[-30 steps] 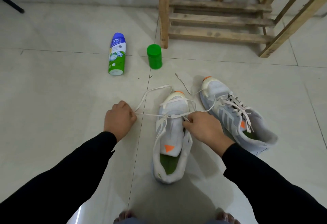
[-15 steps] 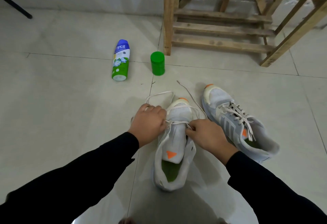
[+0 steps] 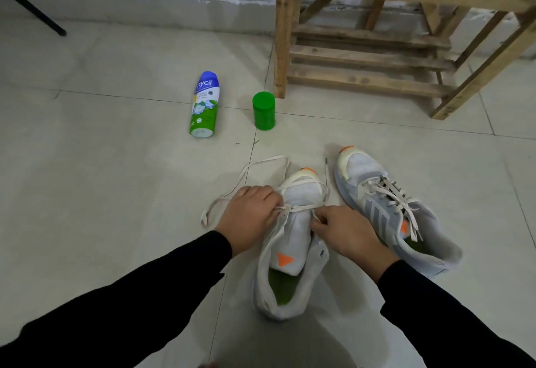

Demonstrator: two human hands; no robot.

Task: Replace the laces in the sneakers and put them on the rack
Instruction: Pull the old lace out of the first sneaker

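Note:
A white sneaker [image 3: 290,254] with an orange triangle on its tongue lies on the tiled floor in front of me, toe pointing away. A cream lace [image 3: 261,164] runs through its lowest eyelets and loops loosely onto the floor to the left. My left hand [image 3: 249,216] pinches the lace at the shoe's left eyelets. My right hand [image 3: 345,229] pinches the lace at the right eyelets. The second sneaker [image 3: 388,211], grey-white and fully laced, lies to the right. The wooden rack [image 3: 371,57] stands beyond, at the wall.
A blue, white and green powder bottle [image 3: 204,105] lies on its side on the floor to the left. A green cap [image 3: 264,110] stands by the rack's front left leg. A black stand leg [image 3: 32,9] crosses the far left corner.
My left hand has come in from the left, where it held the lace pulled out, to the shoe's eyelets. The lace now lies slack in a loop. The view has tilted up slightly.

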